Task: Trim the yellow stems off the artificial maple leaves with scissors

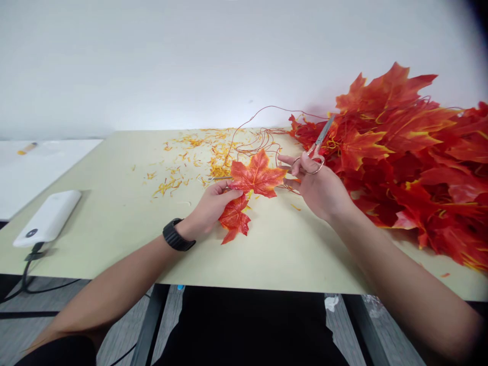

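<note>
Artificial maple leaf (256, 175) gripped between the closed fingers of the left hand (209, 208), above the middle of the pale table (285, 254). Scissors (322, 134) held in the right hand (319, 190), fingers through the loops. Leaf tearing or red wire (263, 137) snagging possible if the blades stray near. Leaf pile (396, 152) lies right.

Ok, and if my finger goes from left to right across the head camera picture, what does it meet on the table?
White power bank → yellow-orange scraps → red fake maple leaf → big pile of red fake maple leaves
</note>
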Demonstrator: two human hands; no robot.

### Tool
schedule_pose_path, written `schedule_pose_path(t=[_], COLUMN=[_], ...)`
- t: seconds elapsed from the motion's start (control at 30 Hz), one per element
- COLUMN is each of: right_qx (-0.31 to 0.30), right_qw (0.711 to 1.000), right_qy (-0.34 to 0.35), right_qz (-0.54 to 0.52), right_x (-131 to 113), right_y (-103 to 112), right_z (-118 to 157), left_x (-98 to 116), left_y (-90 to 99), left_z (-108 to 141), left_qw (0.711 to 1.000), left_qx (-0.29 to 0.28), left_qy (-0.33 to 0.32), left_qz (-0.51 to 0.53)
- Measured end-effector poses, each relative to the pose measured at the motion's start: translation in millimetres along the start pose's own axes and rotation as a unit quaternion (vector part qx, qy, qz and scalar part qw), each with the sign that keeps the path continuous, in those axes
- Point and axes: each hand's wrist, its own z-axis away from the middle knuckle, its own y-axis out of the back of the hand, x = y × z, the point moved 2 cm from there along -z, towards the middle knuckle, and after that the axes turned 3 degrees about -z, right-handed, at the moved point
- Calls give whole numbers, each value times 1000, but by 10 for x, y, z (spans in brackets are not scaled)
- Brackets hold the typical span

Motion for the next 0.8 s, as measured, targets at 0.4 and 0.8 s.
schedule_pose_path(t=[0.4, 0.8], right_qx=[6, -12], right_qw=[1000, 1000], right_qy=[-5, 13], right_qz=[-10, 17], right_x=[136, 121], right_y=[-112, -111], right_z=[35, 40], left_x=[-25, -75], left_y=[-73, -57], left_z=[35, 9], left_qw=[999, 1000], left_qx=[-35, -14], left_qy=[17, 16], left_qz=[20, -12])
